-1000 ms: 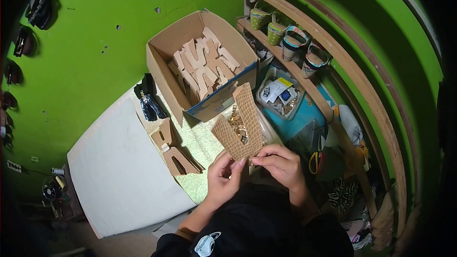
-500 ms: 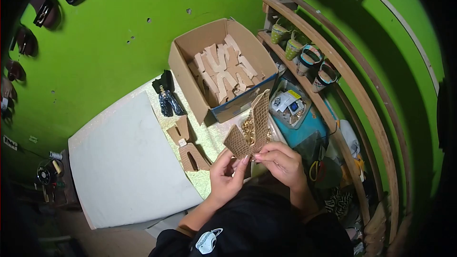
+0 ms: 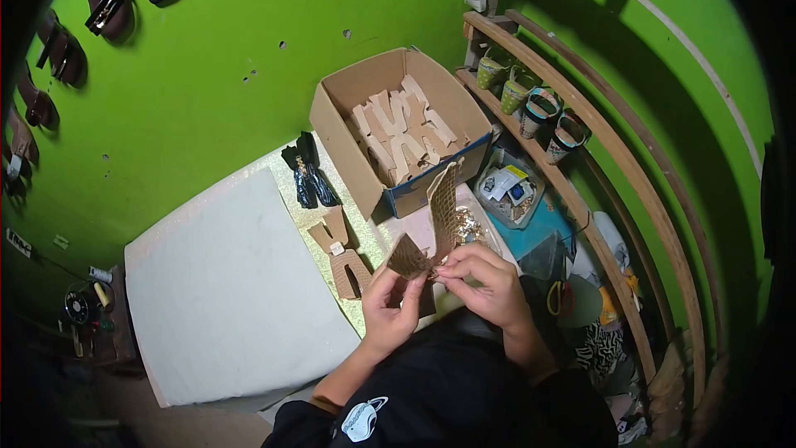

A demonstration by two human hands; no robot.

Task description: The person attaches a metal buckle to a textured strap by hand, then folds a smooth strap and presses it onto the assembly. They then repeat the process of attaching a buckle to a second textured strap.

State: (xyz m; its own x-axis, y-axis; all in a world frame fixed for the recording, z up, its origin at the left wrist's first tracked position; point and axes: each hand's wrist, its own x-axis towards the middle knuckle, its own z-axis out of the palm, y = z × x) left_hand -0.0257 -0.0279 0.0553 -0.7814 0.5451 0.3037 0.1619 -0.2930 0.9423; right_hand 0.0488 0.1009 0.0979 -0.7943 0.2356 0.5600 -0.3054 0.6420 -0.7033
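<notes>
A brown woven-textured piece (image 3: 444,211), cut in a V shape, stands up between my hands. My left hand (image 3: 391,303) pinches its lower end. The fingertips of my right hand (image 3: 485,282) are pressed together at the same end, beside my left thumb; what they grip there is too small to make out. Behind the piece sits a clear container of gold-coloured bits (image 3: 471,226). A similar brown X-shaped piece (image 3: 352,270) with a small white part at its middle lies to the left, below a dark shiny strap piece (image 3: 307,174).
An open cardboard box (image 3: 340,116) of tan cut pieces stands behind my hands. To its right are a plastic tub (image 3: 518,220) and a wooden rack (image 3: 613,99) holding small baskets. A white padded board (image 3: 224,299) lies left. Scissors (image 3: 555,297) are at right.
The view has shifted, so the box and wall items sit lower and further right. The brown piece has turned more edge-on between my hands, which stay together at its lower end.
</notes>
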